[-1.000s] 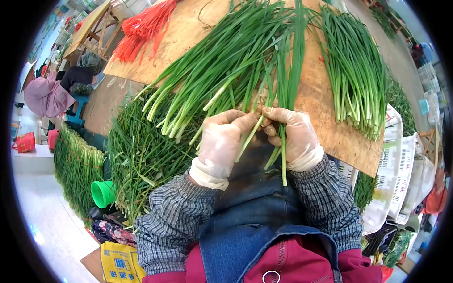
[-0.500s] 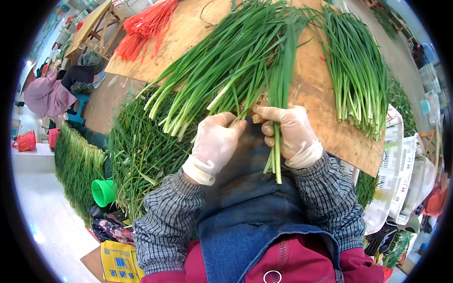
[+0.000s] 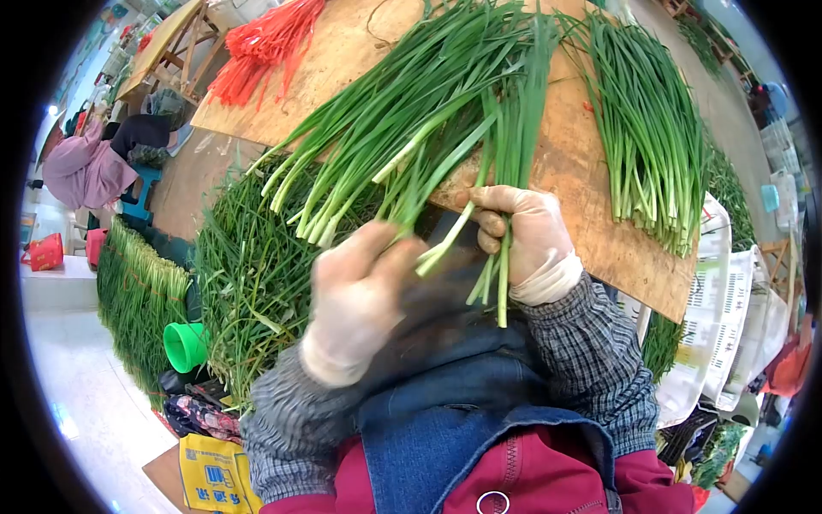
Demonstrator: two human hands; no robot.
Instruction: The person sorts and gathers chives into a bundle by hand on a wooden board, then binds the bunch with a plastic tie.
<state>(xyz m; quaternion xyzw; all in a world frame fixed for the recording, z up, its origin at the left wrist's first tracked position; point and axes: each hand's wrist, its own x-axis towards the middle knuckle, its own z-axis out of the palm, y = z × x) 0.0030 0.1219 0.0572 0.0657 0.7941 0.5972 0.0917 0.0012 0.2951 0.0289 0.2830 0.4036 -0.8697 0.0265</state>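
at wooden board [image 3: 569, 176] | white floor [image 3: 98, 368], blue stool [image 3: 142, 193] | right hand [image 3: 527, 231] pinches stalks [image 3: 503, 283] | left hand [image 3: 364, 291] curled, hold unclear

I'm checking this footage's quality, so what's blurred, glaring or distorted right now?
Head view: left hand blurred, right hand and its stalks clearer; head view: bright glare on the white floor, lower left; head view: fisheye-like curving, black corners.
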